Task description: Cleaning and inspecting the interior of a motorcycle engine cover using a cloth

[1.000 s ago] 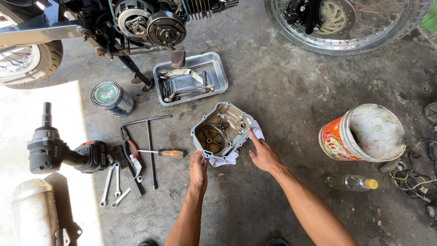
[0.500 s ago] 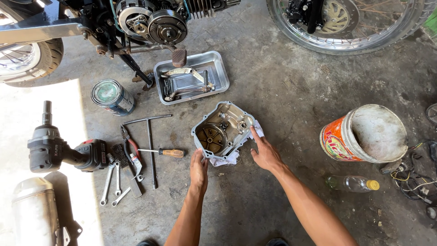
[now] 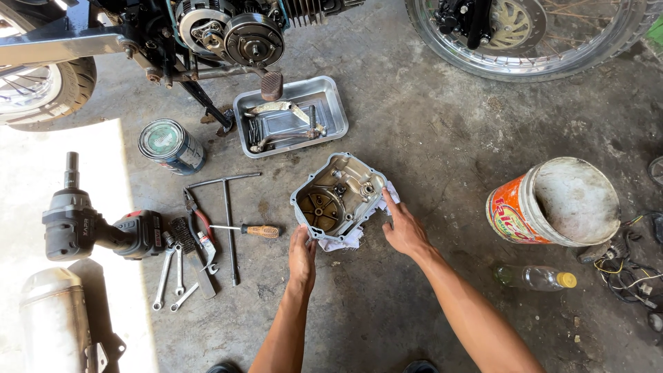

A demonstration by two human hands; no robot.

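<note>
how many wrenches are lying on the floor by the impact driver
3 show clearly: the left wrench, the middle wrench and the short wrench, fanned together just right of the impact driver. More may be hidden under the pliers.

Counted on the concrete floor: one grey metal engine cover (image 3: 338, 197), one rectangular steel tray (image 3: 331, 97), one round tin can (image 3: 169, 146), one orange-and-white plastic bucket (image 3: 552, 204), one clear plastic bottle (image 3: 535, 278), three small silver spanners (image 3: 173, 273), one wooden-handled screwdriver (image 3: 248, 230).
</note>
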